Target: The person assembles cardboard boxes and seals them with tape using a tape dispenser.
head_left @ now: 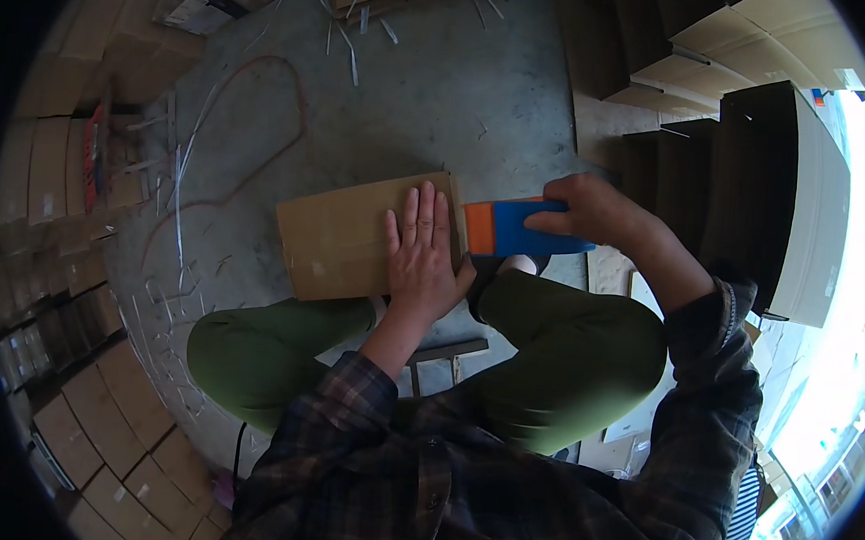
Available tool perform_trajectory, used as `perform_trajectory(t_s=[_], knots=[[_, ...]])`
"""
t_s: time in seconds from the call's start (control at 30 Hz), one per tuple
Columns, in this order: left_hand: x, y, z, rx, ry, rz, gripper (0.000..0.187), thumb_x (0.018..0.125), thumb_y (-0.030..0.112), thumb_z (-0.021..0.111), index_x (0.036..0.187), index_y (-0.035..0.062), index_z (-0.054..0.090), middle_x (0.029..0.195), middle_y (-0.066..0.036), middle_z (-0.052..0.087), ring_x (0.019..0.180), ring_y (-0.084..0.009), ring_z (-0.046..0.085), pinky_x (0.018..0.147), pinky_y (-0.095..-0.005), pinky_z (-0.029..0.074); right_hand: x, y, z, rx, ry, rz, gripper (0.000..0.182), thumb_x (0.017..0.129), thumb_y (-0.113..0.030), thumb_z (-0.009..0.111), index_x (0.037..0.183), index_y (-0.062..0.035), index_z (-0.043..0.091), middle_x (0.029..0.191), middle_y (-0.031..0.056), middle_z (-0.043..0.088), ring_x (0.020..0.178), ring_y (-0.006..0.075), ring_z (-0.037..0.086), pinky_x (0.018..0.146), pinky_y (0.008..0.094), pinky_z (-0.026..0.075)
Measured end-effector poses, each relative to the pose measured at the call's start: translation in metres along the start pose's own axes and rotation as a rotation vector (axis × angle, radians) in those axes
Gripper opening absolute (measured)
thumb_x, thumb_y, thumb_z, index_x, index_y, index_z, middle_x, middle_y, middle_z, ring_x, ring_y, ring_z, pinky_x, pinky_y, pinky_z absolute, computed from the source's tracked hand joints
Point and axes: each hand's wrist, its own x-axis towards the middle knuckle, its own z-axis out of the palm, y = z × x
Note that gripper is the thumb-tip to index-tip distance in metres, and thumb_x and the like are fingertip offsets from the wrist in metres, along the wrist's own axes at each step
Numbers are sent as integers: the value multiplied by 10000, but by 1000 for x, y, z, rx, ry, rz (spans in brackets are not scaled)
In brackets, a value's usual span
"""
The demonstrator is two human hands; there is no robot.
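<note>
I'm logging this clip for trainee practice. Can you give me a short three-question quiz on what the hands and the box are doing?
1. True or false: the left hand lies flat on the cardboard box.
2. Which hand holds the blue and orange tool?
3. The box rests: A) on a shelf, B) by the person's knees above the concrete floor, C) on a chair.

Key: 1 true. 2 the right hand. 3 B.

No lettering, label or number is legible on anything here.
</note>
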Motion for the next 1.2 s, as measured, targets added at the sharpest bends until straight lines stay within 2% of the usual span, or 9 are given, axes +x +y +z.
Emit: perform_trajectory(t_s=[0.13,0.2,0.3,0.43,0.6,0.67,1.0,1.1,1.2], knots=[[1,0,4,32,15,-4,911,767,340,650,1469,-46,215,1565,-193,153,1465,-325,93,1168,-512,34,-21,24,-26,-58,-79,96,450,800,-425,727,956,-4,688,836,182,670,749,293,664,713,383,523],[1,1,6,26,14,-4,901,765,341,636,1472,-33,222,1570,-177,149,1469,-309,82,1170,-509,23,-30,31,-31,1,-64,234,448,790,-412,732,978,-8,688,864,179,674,776,290,665,731,379,520],[1,-1,5,30,13,-10,904,763,343,637,1472,-31,220,1569,-176,152,1468,-312,85,1170,-509,31,-34,53,-29,-11,-19,159,445,798,-410,724,992,-11,689,867,165,677,788,285,665,747,377,517],[0,0,4,16,12,-6,900,763,345,636,1471,-27,224,1570,-175,153,1468,-311,85,1169,-509,31,-24,53,-17,2,-23,211,451,790,-420,722,964,-6,690,858,176,671,786,291,662,745,381,513],[2,0,1,0,-3,-10,893,767,343,633,1470,-27,227,1569,-178,152,1468,-311,86,1169,-511,27,12,53,11,-150,-45,199,500,773,-489,700,919,-11,689,878,207,667,825,370,647,746,432,502],[3,-1,2,-5,-3,-10,896,766,343,634,1471,-28,223,1568,-179,155,1468,-310,85,1169,-511,25,28,57,30,-178,-22,154,508,778,-502,687,908,-11,688,880,206,668,840,371,648,755,437,505],[3,-1,1,6,-29,-28,945,733,327,670,1467,-44,204,1561,-207,148,1464,-335,91,1168,-512,37,62,16,48,-330,15,45,514,785,-539,659,853,-31,694,865,160,679,863,340,660,765,443,526],[4,-1,1,19,-19,-31,952,733,331,674,1466,-48,200,1560,-210,150,1463,-339,92,1167,-512,38,67,3,44,-383,-63,110,520,790,-517,658,882,-7,702,887,191,670,877,347,656,793,437,521],[2,0,-1,15,-29,-26,955,738,335,673,1469,-46,192,1561,-210,145,1464,-337,84,1167,-511,33,68,-24,31,-346,-109,198,463,801,-452,664,932,-11,705,970,165,692,922,327,671,801,413,537]])
